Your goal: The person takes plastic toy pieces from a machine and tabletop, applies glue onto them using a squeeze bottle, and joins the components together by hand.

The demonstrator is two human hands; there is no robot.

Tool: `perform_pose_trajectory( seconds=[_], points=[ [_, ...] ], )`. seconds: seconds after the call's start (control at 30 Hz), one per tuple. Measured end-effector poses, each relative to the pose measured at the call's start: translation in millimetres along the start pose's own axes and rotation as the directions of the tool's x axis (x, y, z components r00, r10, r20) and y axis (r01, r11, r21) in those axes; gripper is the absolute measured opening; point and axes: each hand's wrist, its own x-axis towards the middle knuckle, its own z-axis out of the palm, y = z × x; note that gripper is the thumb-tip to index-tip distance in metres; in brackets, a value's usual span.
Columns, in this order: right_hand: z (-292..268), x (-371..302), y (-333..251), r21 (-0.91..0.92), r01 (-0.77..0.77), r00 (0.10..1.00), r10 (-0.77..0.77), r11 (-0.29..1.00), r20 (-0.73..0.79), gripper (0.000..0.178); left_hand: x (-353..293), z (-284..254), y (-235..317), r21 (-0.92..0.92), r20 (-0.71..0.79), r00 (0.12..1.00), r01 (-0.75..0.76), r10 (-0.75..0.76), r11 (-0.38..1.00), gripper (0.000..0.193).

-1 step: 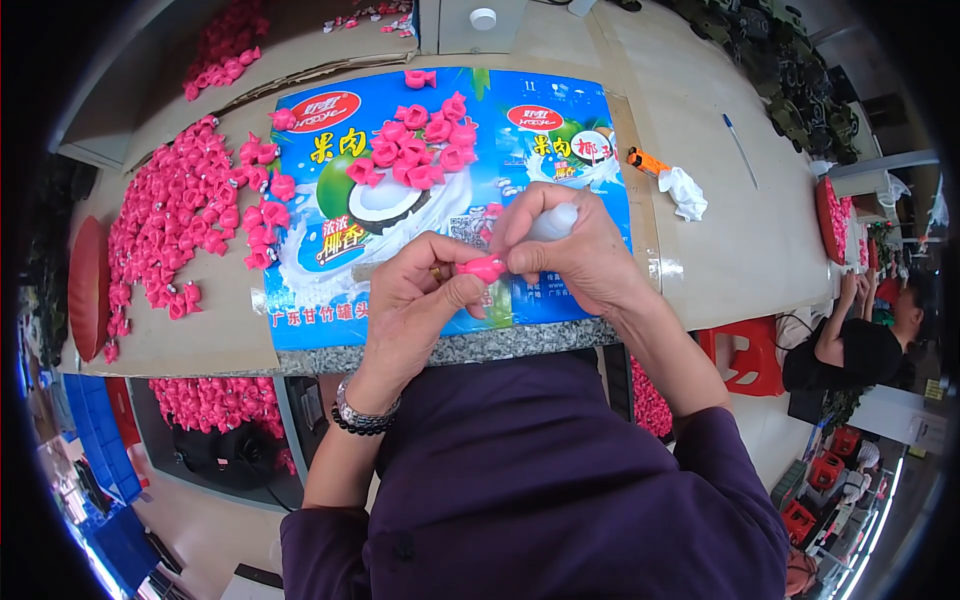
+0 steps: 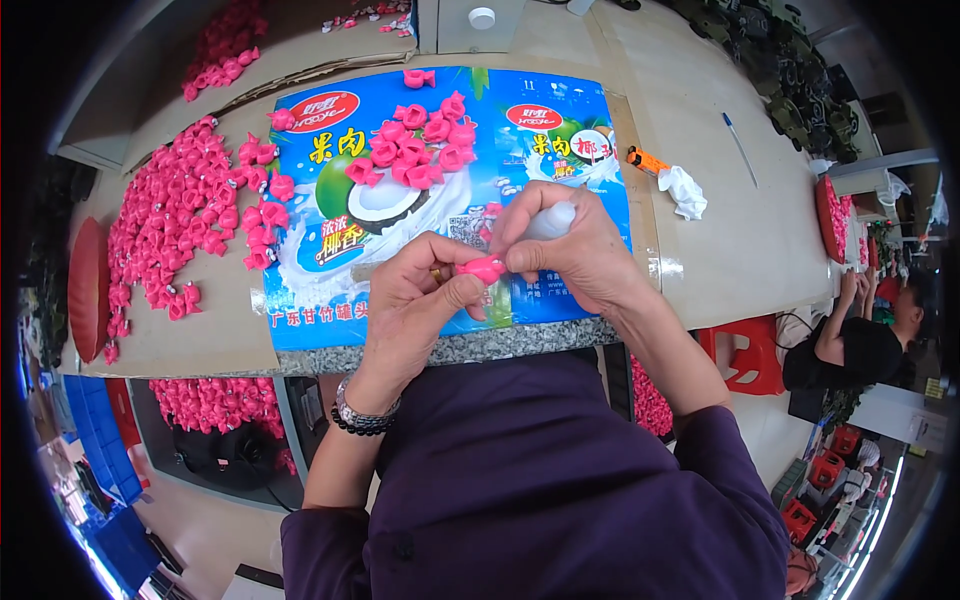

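Note:
My left hand (image 2: pixel 418 290) is closed, thumb and index finger pinching a small glossy pink piece (image 2: pixel 483 268) with a rounded body. Against that piece's right end press the thumb and fingertip of my right hand (image 2: pixel 590 255). A small translucent white bottle (image 2: pixel 553 221) is tucked in the curl of my right hand; its tip is hidden. Both hands are above a blue printed cardboard sheet (image 2: pixel 330 275) near the table's front edge. Beyond them on the sheet lies a loose group of similar pink pieces (image 2: pixel 410 150). Another pink bit shows partly behind my right fingers.
A large heap of pink pieces (image 2: pixel 175 220) covers the table at left, beside a red tray (image 2: pixel 88 288). To the right are an orange-and-black tool (image 2: pixel 648 161), crumpled white tissue (image 2: pixel 684 193) and a pen (image 2: pixel 740 150). A co-worker (image 2: pixel 850 340) sits at far right near a red stool (image 2: pixel 745 355).

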Motion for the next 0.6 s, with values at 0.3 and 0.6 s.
perform_pose_trajectory(
  seconds=[0.3, 0.6],
  points=[
    [3, 0, 9, 0.021, -0.024, 0.999, 0.023, 0.999, 0.022, 0.026, 1, 5, -4, -0.114, -0.048, 0.997, 0.058, -0.064, 0.992, 0.017],
    [10, -3, 12, 0.04, 0.008, 1.0, -0.009, 0.999, 0.008, 0.028, -2, 9, -9, -0.128, -0.103, 0.995, -0.025, 0.012, 0.991, 0.012]
  ],
)
